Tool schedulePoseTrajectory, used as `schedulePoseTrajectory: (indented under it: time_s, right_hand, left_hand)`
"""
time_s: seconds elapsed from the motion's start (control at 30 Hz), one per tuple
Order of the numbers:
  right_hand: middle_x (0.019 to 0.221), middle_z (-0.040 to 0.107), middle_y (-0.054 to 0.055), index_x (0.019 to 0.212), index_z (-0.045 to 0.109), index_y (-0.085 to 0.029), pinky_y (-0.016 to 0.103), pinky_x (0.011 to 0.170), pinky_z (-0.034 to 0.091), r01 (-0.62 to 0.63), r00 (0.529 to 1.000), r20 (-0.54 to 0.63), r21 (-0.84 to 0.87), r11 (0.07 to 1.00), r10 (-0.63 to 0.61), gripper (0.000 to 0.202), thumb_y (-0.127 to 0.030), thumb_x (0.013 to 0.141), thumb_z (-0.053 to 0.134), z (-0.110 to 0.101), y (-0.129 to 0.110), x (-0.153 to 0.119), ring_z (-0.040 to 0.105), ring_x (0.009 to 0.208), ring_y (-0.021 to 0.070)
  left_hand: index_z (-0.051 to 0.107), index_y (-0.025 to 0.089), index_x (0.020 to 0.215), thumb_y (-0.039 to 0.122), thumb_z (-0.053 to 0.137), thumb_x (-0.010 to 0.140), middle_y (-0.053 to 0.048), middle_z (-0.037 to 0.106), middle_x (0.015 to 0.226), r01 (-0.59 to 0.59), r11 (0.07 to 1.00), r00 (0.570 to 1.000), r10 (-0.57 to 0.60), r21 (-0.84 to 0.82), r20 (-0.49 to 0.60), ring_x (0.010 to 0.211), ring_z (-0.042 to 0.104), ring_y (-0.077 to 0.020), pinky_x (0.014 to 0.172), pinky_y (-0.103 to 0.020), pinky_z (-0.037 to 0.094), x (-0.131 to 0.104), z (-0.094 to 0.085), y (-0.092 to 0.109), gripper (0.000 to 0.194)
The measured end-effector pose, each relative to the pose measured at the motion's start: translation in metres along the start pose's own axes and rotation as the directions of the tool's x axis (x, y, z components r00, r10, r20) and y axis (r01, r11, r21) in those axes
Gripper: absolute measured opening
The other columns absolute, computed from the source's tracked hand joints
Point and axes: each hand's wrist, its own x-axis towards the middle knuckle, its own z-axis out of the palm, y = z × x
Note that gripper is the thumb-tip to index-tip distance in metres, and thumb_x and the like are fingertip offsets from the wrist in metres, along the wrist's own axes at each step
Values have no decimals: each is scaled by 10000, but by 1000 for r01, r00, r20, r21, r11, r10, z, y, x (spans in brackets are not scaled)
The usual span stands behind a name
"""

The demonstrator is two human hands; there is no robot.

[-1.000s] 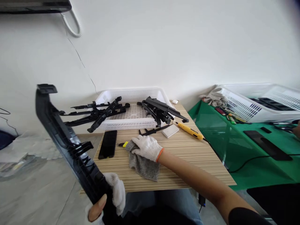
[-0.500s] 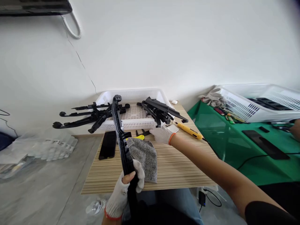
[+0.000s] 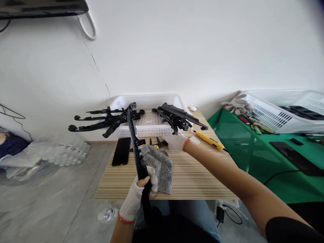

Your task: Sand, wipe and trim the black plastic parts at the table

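Note:
My left hand [image 3: 136,192], in a white knit glove with a bare thumb, is wrapped round the lower part of a long black plastic trim piece [image 3: 135,141]. The piece stands tilted up over the table's front edge. My right hand [image 3: 175,141], also gloved, reaches across the table and is closed on the end of a black caliper [image 3: 162,143], its fingertips partly hidden. The caliper's jaws point away from me. Under it shows a bit of a yellow tool [image 3: 156,146]. A grey cloth [image 3: 160,168] lies between my hands.
A white basket [image 3: 149,131] behind holds black trim pieces [image 3: 101,123] overhanging left and more [image 3: 178,116] at right. A black phone [image 3: 121,152] and a yellow corded tool [image 3: 210,140] lie on the table. At right, a green-covered table [image 3: 243,148] bears another basket [image 3: 286,126].
The whole view has shifted slightly, moving things right and up. The caliper now covers more of the yellow tool under my right hand. My left hand still holds the trim piece.

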Motion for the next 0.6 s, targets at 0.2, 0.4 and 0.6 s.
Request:
schedulePoseTrajectory:
  time_s: [0.2, 0.4, 0.6]
  right_hand:
    - [1219, 667, 176, 1286, 618, -188, 396, 799, 533, -157, 987, -19, -17, 987, 157, 402, -182, 930, 431, -10, -14, -18, 664, 1034, 326]
    - [1059, 698, 154, 1338, 598, -229, 353, 766, 502, -306, 935, -157, 98, 947, 318, 425, -390, 1011, 379, -21, -32, -40, 652, 994, 301]
    - [1155, 625, 107, 1099, 695, -234, 351, 843, 449, -73, 859, -465, 298, 952, 211, 264, -378, 945, 536, -26, -63, -75, 574, 1034, 267]
  left_hand:
    - [615, 182, 935, 350, 789, 751, 11, 615, 665, -5, 1000, 1000, 5, -15, -20, 528, 558, -122, 460, -228, 388, -2, 0, -1, 305]
    - [628, 178, 1075, 360, 784, 761, 6, 628, 686, 4, 999, 1000, -5, -38, -27, 542, 564, -127, 477, -238, 402, -2, -1, -2, 395]
    - [636, 167, 1071, 396, 778, 771, -1, 644, 680, -4, 1000, 999, 4, 10, -32, 505, 549, -119, 468, -241, 400, 0, 4, 0, 403]
